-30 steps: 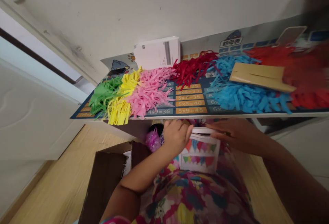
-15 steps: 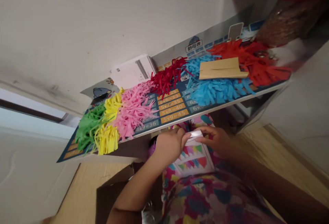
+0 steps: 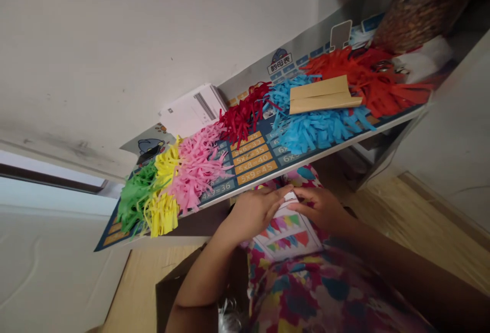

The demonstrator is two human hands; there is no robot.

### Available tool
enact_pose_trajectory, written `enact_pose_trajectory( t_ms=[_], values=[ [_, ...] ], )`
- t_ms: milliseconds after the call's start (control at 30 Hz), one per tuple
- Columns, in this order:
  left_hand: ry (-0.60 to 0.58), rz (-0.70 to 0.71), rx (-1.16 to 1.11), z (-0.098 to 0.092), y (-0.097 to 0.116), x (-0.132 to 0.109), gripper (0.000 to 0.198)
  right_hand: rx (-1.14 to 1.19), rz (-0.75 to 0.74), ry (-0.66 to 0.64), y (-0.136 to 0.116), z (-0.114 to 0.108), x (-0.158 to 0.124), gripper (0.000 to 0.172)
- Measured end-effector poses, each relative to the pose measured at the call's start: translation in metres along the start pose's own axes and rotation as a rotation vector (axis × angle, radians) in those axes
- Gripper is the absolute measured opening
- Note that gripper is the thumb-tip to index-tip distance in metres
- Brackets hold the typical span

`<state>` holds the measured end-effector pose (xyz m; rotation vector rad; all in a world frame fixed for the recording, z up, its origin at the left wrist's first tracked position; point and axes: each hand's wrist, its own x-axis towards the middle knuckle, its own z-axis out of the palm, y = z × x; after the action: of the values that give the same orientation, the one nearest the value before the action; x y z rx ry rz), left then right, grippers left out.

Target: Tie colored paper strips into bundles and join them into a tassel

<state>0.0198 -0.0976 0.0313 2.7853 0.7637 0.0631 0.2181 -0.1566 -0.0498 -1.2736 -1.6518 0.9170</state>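
Both hands meet on my lap, just below the table's front edge. My left hand (image 3: pixel 254 210) and my right hand (image 3: pixel 321 208) grip the top of a white packet (image 3: pixel 289 231) printed with rows of coloured bunting flags. The packet rests against my flowered clothing. On the table above lie piles of fringed paper strips: green (image 3: pixel 133 198), yellow (image 3: pixel 163 198), pink (image 3: pixel 199 167), dark red (image 3: pixel 243 113), blue (image 3: pixel 314 124) and red (image 3: pixel 367 80). A folded tan paper piece (image 3: pixel 321 96) lies on the blue pile.
A blue multiplication-chart mat (image 3: pixel 252 162) covers the table. White booklets (image 3: pixel 189 111) lean against the wall behind it. A brown cardboard box (image 3: pixel 168 292) stands open on the wooden floor at my left. A large brownish container (image 3: pixel 421 11) stands at the table's far right.
The view has swung so the table now tilts. My hands have drawn closer together over the top of the bunting packet, and my left fingers now stretch across its upper edge.
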Motion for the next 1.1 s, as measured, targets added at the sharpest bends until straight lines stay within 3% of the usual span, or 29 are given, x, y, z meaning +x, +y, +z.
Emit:
enact_pose_trajectory(
  t_ms=[467, 633, 767, 900, 1100],
  values=[
    [0.024, 0.148, 0.097, -0.005, 0.0, -0.001, 0.041, -0.021, 0.017, -0.009, -0.001, -0.003, -0.001, 0.026],
    [0.095, 0.172, 0.053, -0.003, 0.003, -0.003, 0.038, 0.001, 0.006, 0.045, 0.001, 0.0, -0.004, 0.035],
    [0.192, 0.181, 0.079, 0.0, 0.007, -0.005, 0.036, -0.059, -0.134, 0.162, 0.006, 0.005, -0.008, 0.042],
    [0.353, 0.191, 0.162, 0.008, 0.004, -0.021, 0.029, -0.079, -0.289, 0.252, 0.01, 0.003, -0.013, 0.024],
    [0.659, 0.186, -0.006, 0.038, -0.01, -0.039, 0.02, -0.081, -0.405, 0.193, 0.0, 0.0, -0.007, 0.017]
  ],
)
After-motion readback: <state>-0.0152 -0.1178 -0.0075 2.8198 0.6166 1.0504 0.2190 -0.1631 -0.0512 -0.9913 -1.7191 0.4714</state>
